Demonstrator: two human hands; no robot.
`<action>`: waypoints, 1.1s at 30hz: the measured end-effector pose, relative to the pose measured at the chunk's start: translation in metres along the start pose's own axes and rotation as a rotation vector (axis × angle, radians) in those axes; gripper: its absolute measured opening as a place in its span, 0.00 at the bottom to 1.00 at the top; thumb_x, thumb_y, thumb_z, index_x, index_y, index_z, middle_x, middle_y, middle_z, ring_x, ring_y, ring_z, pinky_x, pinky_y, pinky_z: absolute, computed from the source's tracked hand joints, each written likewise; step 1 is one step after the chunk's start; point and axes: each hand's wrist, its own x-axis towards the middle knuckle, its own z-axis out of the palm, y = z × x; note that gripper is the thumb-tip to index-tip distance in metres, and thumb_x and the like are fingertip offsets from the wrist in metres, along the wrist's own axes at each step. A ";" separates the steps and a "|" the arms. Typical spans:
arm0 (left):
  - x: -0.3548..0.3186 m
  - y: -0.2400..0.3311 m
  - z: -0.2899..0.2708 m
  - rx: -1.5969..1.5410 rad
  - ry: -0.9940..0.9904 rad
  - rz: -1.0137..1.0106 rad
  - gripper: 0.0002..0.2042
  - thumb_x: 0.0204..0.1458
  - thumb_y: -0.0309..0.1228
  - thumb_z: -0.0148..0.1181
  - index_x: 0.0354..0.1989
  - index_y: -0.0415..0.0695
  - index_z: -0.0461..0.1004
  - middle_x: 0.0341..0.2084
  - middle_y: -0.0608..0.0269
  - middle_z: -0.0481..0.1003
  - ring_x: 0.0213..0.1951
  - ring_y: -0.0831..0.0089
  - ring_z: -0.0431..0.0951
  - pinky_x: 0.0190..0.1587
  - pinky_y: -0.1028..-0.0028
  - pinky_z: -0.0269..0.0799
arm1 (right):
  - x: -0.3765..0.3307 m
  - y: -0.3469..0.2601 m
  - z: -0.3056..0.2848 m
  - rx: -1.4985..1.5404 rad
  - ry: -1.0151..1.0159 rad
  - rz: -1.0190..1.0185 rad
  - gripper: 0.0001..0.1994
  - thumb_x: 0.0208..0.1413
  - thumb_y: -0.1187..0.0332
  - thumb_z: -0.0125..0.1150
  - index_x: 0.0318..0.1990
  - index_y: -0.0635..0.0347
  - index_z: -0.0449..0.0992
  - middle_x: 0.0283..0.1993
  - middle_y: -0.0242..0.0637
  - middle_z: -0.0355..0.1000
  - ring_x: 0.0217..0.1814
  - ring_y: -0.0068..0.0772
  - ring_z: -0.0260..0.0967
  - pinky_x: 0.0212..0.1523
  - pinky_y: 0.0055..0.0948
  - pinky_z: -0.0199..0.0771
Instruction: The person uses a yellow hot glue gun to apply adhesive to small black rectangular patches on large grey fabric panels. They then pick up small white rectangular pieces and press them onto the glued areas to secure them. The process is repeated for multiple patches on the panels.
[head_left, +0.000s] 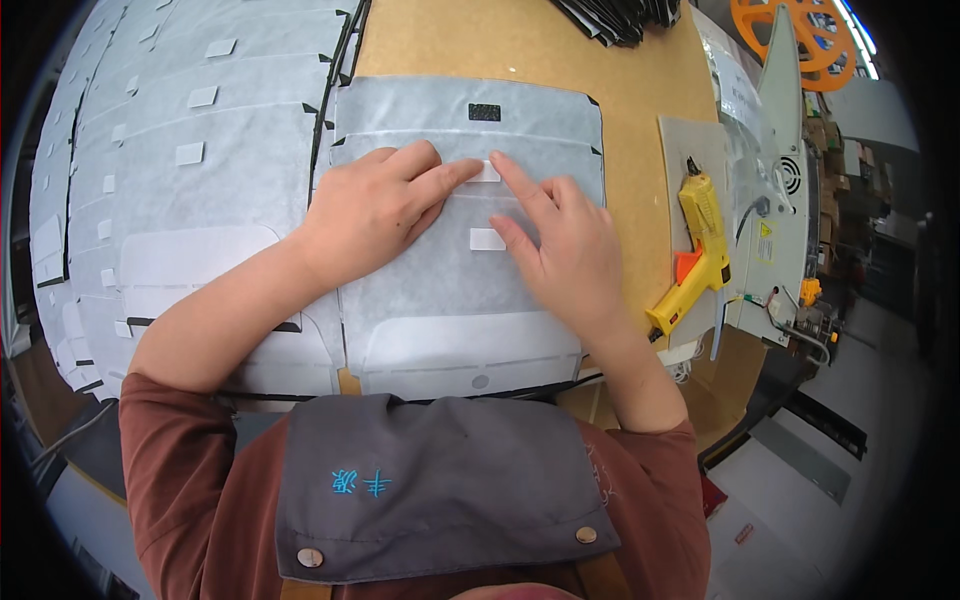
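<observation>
A light grey fabric panel (420,280) lies flat in front of me, with black tabs at its edges. My left hand (385,205) rests on it, index finger stretched out and the other fingers loosely bent. That fingertip touches a small white rectangular patch (487,174). From the other side my right hand (570,240) puts its index fingertip at the same patch. Its thumb, spread apart, touches the right end of a second white patch (485,240) lower down. A black patch (485,113) sits near the panel's far edge. The left thumb is mostly hidden.
Similar panels (250,190) with white patches overlap along the left. Right of my panel, a yellow glue gun (705,240) lies on a pale board (650,140). Black strips (620,15) are piled at the back. A machine with an orange reel (800,40) stands at the right.
</observation>
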 end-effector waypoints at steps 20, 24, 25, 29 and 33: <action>0.003 0.010 -0.015 -0.017 -0.065 -0.078 0.11 0.54 0.29 0.61 0.46 0.51 0.75 0.35 0.66 0.74 0.28 0.65 0.77 0.29 0.69 0.74 | 0.054 0.045 -0.033 0.103 -0.054 0.505 0.30 0.47 0.60 0.71 0.51 0.72 0.68 0.51 0.57 0.71 0.54 0.52 0.71 0.55 0.39 0.70; -0.008 0.018 -0.031 -0.038 -0.062 -0.110 0.11 0.54 0.30 0.61 0.46 0.50 0.75 0.35 0.66 0.74 0.28 0.64 0.77 0.29 0.69 0.74 | 0.045 0.050 -0.033 0.195 -0.005 0.489 0.29 0.47 0.62 0.70 0.53 0.70 0.67 0.50 0.57 0.74 0.53 0.51 0.73 0.54 0.38 0.71; -0.013 0.020 -0.034 -0.042 -0.062 -0.112 0.11 0.53 0.30 0.61 0.46 0.50 0.75 0.35 0.66 0.74 0.28 0.64 0.77 0.29 0.69 0.74 | 0.039 0.054 -0.031 0.200 0.018 0.455 0.29 0.48 0.63 0.69 0.54 0.69 0.66 0.50 0.56 0.73 0.53 0.51 0.73 0.53 0.38 0.71; -0.040 0.027 -0.041 -0.045 -0.097 -0.149 0.13 0.52 0.28 0.62 0.47 0.50 0.75 0.38 0.65 0.75 0.27 0.65 0.78 0.28 0.70 0.75 | 0.011 0.058 -0.035 0.196 0.005 0.490 0.33 0.48 0.63 0.69 0.60 0.65 0.61 0.50 0.56 0.73 0.54 0.53 0.72 0.53 0.39 0.71; -0.058 0.039 -0.034 -0.037 -0.019 -0.079 0.17 0.50 0.26 0.64 0.50 0.50 0.75 0.46 0.66 0.76 0.27 0.67 0.79 0.26 0.72 0.75 | 0.001 0.041 -0.047 0.137 -0.066 0.684 0.35 0.50 0.61 0.68 0.63 0.62 0.59 0.58 0.54 0.69 0.59 0.52 0.68 0.56 0.39 0.68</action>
